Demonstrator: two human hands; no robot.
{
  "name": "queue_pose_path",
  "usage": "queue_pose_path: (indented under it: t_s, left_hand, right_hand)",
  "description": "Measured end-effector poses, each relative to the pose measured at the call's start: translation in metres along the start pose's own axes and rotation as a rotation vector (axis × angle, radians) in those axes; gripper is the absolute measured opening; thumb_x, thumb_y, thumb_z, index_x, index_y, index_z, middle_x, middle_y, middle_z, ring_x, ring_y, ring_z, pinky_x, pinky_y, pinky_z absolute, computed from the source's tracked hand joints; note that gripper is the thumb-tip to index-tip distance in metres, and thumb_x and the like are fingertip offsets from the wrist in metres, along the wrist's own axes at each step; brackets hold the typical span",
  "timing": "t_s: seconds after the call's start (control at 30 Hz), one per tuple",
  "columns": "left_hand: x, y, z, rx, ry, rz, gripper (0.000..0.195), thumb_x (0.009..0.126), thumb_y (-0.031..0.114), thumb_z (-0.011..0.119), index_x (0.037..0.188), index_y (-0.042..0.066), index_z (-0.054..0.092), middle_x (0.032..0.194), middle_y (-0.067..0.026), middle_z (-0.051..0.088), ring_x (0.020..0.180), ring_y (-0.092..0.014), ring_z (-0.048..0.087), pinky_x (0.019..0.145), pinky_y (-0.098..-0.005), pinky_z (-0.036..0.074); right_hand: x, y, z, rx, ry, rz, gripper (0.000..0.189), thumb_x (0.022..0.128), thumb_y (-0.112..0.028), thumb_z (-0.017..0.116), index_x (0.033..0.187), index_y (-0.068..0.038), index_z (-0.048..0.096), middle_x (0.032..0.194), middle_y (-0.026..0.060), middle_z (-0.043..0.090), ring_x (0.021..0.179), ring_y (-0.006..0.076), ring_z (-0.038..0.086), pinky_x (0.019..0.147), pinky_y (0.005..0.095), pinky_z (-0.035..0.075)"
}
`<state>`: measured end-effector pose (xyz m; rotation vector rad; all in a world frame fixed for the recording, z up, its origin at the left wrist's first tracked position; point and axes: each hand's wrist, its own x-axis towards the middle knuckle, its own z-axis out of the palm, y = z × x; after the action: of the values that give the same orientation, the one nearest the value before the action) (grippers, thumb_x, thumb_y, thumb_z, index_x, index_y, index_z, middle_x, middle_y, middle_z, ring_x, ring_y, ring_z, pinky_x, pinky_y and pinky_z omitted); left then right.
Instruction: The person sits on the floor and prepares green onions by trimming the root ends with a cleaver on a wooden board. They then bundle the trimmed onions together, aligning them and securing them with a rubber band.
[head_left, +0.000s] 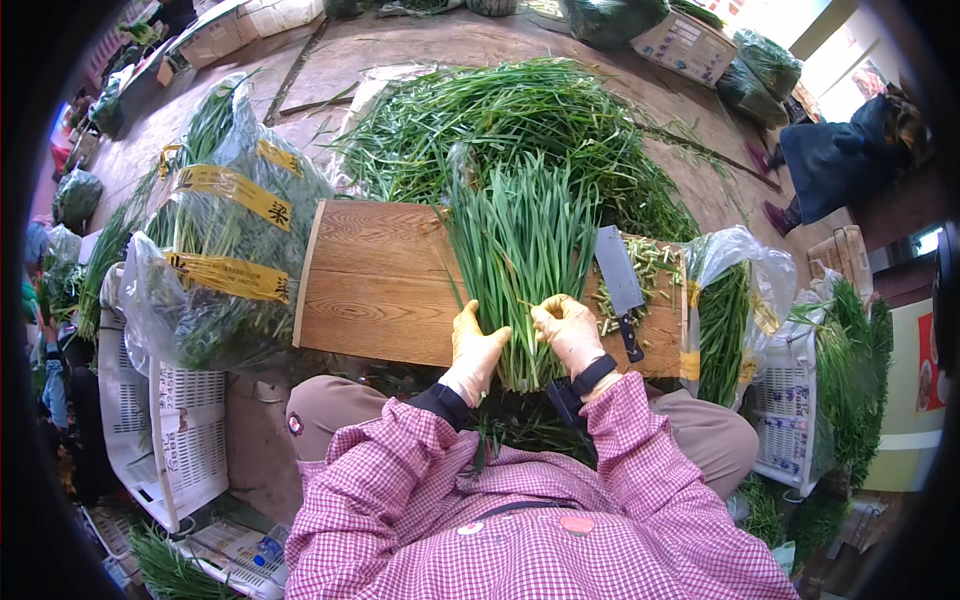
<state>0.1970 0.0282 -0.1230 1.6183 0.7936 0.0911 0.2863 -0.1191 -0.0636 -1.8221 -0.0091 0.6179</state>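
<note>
A thick bunch of garlic chives (525, 232) lies across the wooden board (375, 281), leafy ends pointing away and pale stem ends towards me. My left hand (478, 349) rests against the left side of the stems, thumb and fingers apart. At the right side of the bunch, my right hand (568, 330) has thumb and forefinger pinched together at a thin yellowish leaf. A cleaver (616, 270) with a black handle lies to the right of the bunch, blade away from me. Short cut stem pieces (649, 262) are scattered beside it.
Beyond the board is a large heap of loose green leaves (517, 112). A taped plastic bag of greens (232, 247) stands at left, another bag of greens (726, 322) at right. White plastic crates (187, 442) flank me. A person (840, 157) is at the upper right.
</note>
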Motion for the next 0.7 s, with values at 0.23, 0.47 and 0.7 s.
queue_pose_path:
  t_s: [0.23, 0.47, 0.7]
  left_hand:
    - [-0.013, 0.026, -0.001, 0.421, -0.038, 0.013, 0.109, 0.076, 0.043, 0.089, 0.158, 0.003, 0.03, 0.152, -0.0209, 0.04, 0.141, -0.036, 0.041, 0.116, -0.0422, 0.039]
    - [-0.011, 0.022, -0.001, 0.54, -0.047, 0.068, 0.11, 0.073, 0.041, 0.087, 0.159, 0.008, 0.027, 0.154, -0.0181, 0.039, 0.136, -0.038, 0.043, 0.111, -0.0436, 0.044]
    - [-0.005, 0.019, 0.0, 0.42, -0.069, 0.014, 0.099, 0.076, 0.025, 0.08, 0.16, 0.008, 0.028, 0.152, -0.0196, 0.039, 0.138, -0.039, 0.041, 0.114, -0.0422, 0.04]
  right_hand:
    - [-0.026, -0.029, -0.014, 0.211, -0.128, 0.185, 0.016, 0.102, -0.02, 0.065, 0.104, -0.004, 0.062, 0.09, 0.0045, 0.073, 0.068, 0.0094, 0.068, 0.058, 0.0219, 0.052]
    - [-0.075, -0.078, -0.067, 0.359, -0.172, -0.045, 0.019, 0.104, -0.021, 0.064, 0.111, -0.004, 0.058, 0.088, 0.0058, 0.071, 0.071, 0.0115, 0.07, 0.062, 0.0206, 0.054]
    - [-0.083, -0.027, -0.056, 0.006, -0.064, 0.024, 0.032, 0.092, -0.023, 0.078, 0.118, -0.008, 0.064, 0.088, 0.0019, 0.066, 0.077, 0.0098, 0.066, 0.067, 0.0248, 0.055]
